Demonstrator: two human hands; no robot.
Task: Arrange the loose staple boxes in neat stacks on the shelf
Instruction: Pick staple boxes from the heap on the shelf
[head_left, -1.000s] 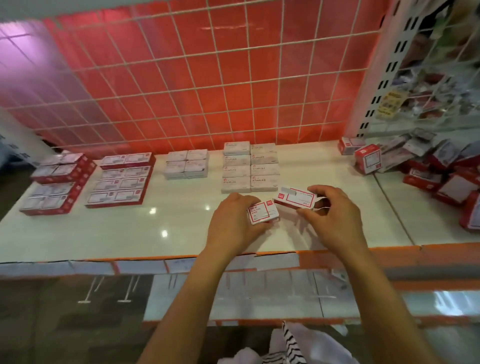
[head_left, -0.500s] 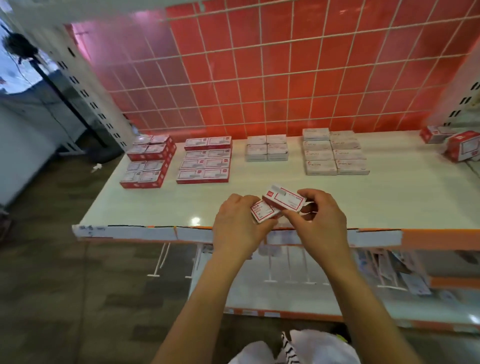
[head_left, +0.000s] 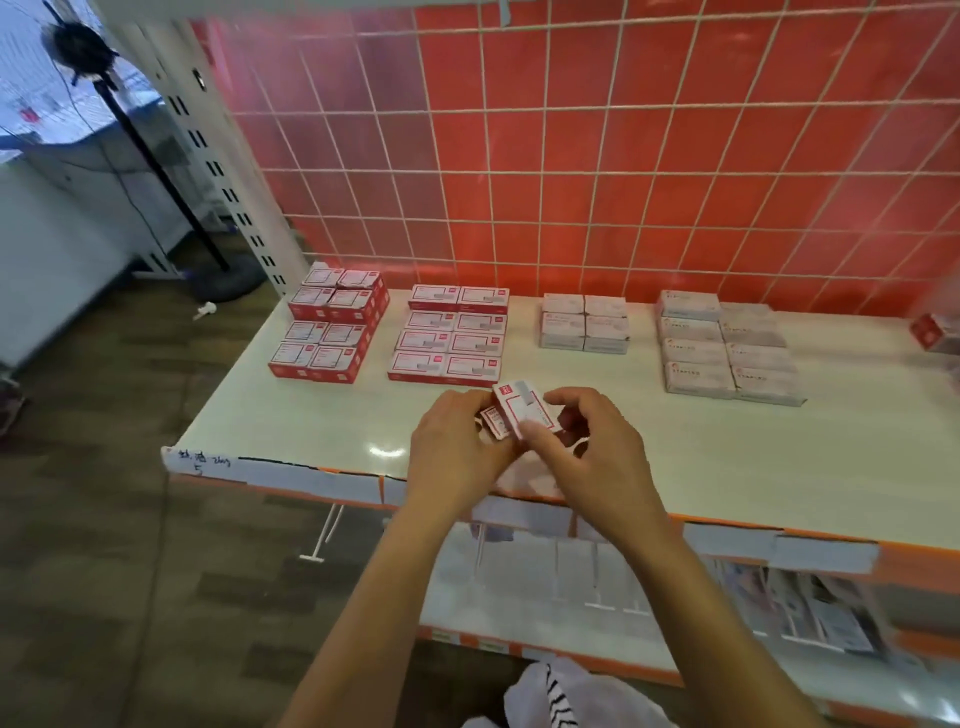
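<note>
Head view: my left hand (head_left: 457, 447) curls round a small box (head_left: 493, 422) of staples. My right hand (head_left: 592, 457) pinches a bigger box (head_left: 522, 408) tilted against it, both over the shelf (head_left: 779, 467) front, red stacks (head_left: 447, 338) just behind, grey stacks (head_left: 727, 348) to the right

White shelf (head_left: 311, 415) (four box groups (head_left: 449, 332))

- Left hand (head_left: 457, 452), right hand (head_left: 587, 457): bare, with forearms uncovered as far as visible.
- Garment (head_left: 530, 691), well below the shelf (head_left: 311, 415) front edge: white cloth with black wavy stripes, bunched in soft folds.
</note>
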